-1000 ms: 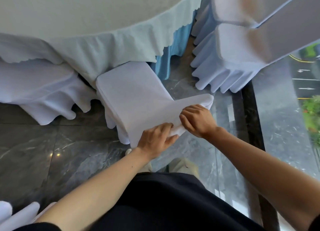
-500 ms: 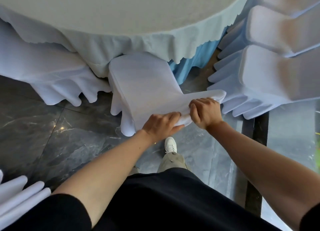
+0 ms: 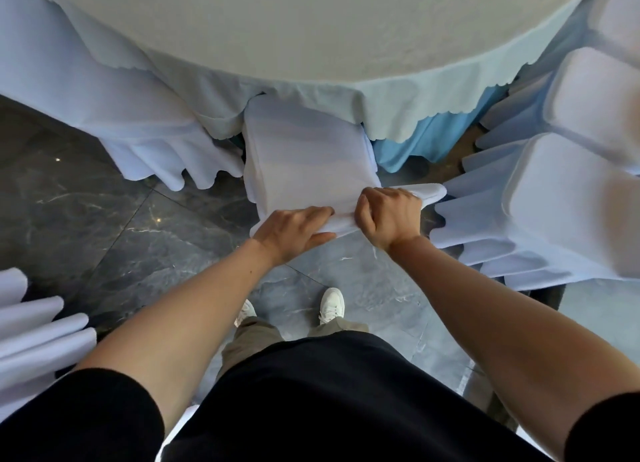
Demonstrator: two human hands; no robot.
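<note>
A chair in a white fabric cover (image 3: 304,153) stands straight ahead of me, its seat partly tucked under the round table's (image 3: 311,28) pale tablecloth. My left hand (image 3: 294,231) grips the top edge of the chair's back, fingers over the front and thumb underneath. Just to the right, my right hand (image 3: 389,215) is curled round the same top edge. A short end of the white back sticks out past my right hand.
More white-covered chairs stand at the left (image 3: 114,122), at the right (image 3: 554,202) and at the lower left corner (image 3: 31,326). A light blue skirt (image 3: 426,139) hangs under the tablecloth. The floor is dark polished marble (image 3: 104,226). My two white shoes (image 3: 330,304) stand behind the chair.
The chair has slid in toward the table, its seat now partly under the cloth. Both hands keep their hold on the back. I have stepped closer and face the table squarely.
</note>
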